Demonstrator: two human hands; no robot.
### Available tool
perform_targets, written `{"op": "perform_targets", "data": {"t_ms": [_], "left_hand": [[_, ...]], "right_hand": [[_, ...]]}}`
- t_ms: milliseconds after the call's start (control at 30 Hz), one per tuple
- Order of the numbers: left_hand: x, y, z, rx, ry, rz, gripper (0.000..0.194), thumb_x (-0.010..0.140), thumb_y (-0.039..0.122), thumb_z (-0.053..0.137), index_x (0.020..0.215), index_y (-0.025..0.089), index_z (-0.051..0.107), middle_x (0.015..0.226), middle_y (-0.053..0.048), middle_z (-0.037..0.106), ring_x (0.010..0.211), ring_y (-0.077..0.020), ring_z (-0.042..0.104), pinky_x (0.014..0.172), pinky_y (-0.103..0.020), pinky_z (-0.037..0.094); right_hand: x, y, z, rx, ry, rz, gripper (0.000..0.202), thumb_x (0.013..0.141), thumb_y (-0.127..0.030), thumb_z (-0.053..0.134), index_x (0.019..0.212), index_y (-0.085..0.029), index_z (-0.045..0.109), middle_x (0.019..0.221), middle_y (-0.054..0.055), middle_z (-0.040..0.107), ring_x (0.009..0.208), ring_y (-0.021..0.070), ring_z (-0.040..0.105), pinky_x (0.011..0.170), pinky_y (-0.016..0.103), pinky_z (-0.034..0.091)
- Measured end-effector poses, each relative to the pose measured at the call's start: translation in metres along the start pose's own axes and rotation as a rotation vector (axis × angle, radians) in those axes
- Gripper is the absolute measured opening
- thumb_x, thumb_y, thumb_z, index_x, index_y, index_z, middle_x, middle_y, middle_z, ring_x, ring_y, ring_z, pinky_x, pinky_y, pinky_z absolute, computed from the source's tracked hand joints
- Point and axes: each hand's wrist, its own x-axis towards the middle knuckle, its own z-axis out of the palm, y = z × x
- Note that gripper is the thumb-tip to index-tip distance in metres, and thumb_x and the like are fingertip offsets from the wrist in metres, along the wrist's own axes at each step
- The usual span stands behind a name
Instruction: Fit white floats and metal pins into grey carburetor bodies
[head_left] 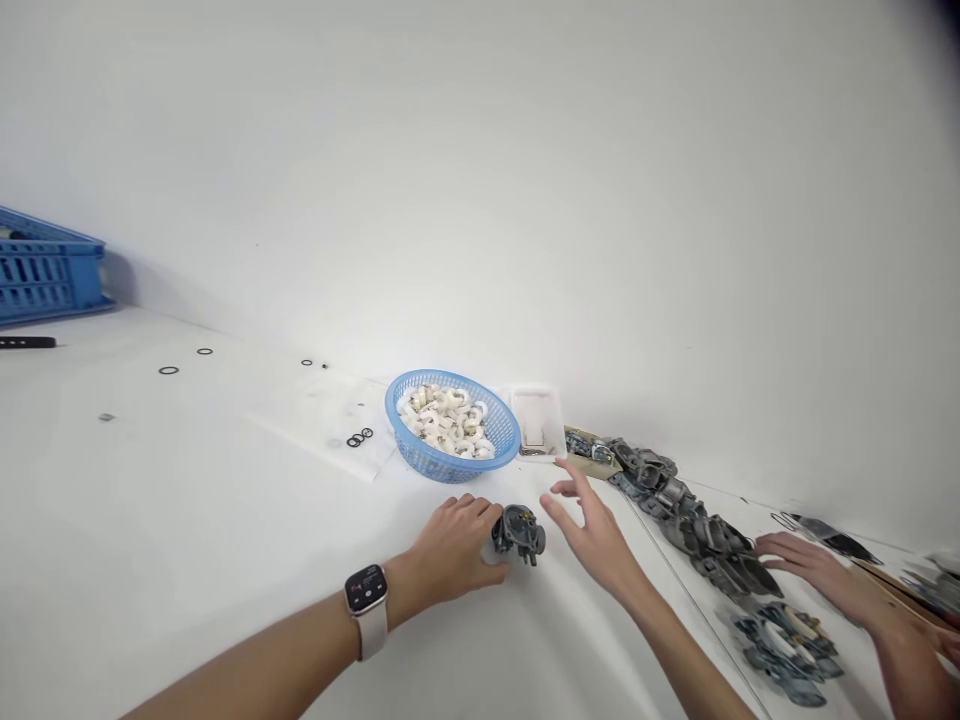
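Observation:
My left hand [455, 543], with a watch on its wrist, is closed around a dark grey metal carburetor body [519, 533] that rests on the white table. My right hand [591, 522] is held just to the right of it, fingers apart and nothing in them. Its fingertips are near a white tray [559, 432] with thin wire pieces in it. Behind the carburetor body stands a blue mesh basket [420, 465] heaped with white plastic floats [448, 420].
Dark carburetor bodies [667, 490] lie in a row on the right, beside a small box [600, 466]. A co-worker's hand [817, 575] reaches over more metal parts [787, 645]. Black rubber rings [360, 437] lie at left, and a blue crate [56, 275] stands far left.

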Motion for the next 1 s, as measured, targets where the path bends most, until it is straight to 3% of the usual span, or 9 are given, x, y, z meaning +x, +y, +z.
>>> {"op": "perform_targets", "data": {"t_ms": [167,300,433,567,733,1000], "left_hand": [[0.003,-0.005,0.001,-0.079,-0.012,-0.035,0.041,0.077,0.038,0.076,0.112,0.026,0.059,0.110,-0.006,0.072,0.105,-0.0316,0.066,0.088,-0.041,0.052],[0.005,-0.009,0.003,-0.097,-0.017,-0.076,0.041,0.078,0.038,0.074,0.114,0.026,0.058,0.106,-0.008,0.071,0.097,-0.0319,0.067,0.081,-0.041,0.053],[0.007,-0.012,0.006,-0.096,-0.028,-0.083,0.046,0.078,0.040,0.073,0.119,0.026,0.056,0.106,-0.009,0.071,0.098,-0.0326,0.068,0.081,-0.041,0.053],[0.008,-0.013,0.005,-0.105,-0.042,-0.076,0.051,0.075,0.041,0.075,0.121,0.027,0.056,0.110,-0.007,0.071,0.102,-0.0324,0.067,0.085,-0.042,0.054],[0.007,-0.014,0.001,-0.129,-0.050,-0.079,0.059,0.072,0.043,0.076,0.124,0.027,0.055,0.112,-0.008,0.070,0.103,-0.0336,0.066,0.088,-0.045,0.054],[0.005,-0.010,-0.007,-0.121,-0.046,-0.037,0.059,0.073,0.042,0.076,0.126,0.026,0.055,0.110,-0.008,0.070,0.102,-0.0340,0.066,0.089,-0.043,0.053]], "right_hand": [[0.077,-0.029,-0.005,-0.044,-0.113,-0.208,0.037,0.102,-0.042,0.053,0.133,-0.024,0.058,0.121,0.008,0.070,0.118,0.0234,0.064,0.102,0.037,0.051],[0.132,-0.053,0.023,-0.159,-0.277,-0.366,0.025,0.101,-0.033,0.062,0.122,-0.019,0.066,0.128,0.009,0.067,0.120,0.0257,0.063,0.104,0.048,0.051],[0.168,-0.066,0.052,-0.263,-0.399,-0.416,0.029,0.101,-0.034,0.065,0.125,-0.018,0.064,0.129,0.009,0.065,0.109,0.0237,0.067,0.093,0.045,0.058],[0.180,-0.070,0.063,-0.307,-0.417,-0.418,0.029,0.102,-0.034,0.063,0.126,-0.018,0.064,0.127,0.009,0.066,0.107,0.0234,0.068,0.090,0.043,0.059],[0.185,-0.073,0.063,-0.353,-0.449,-0.384,0.028,0.104,-0.034,0.059,0.126,-0.018,0.065,0.128,0.008,0.065,0.109,0.0240,0.067,0.092,0.043,0.058],[0.191,-0.078,0.040,-0.284,-0.652,-0.294,0.028,0.102,-0.035,0.063,0.126,-0.019,0.064,0.130,0.009,0.065,0.109,0.0233,0.067,0.093,0.044,0.058]]}}
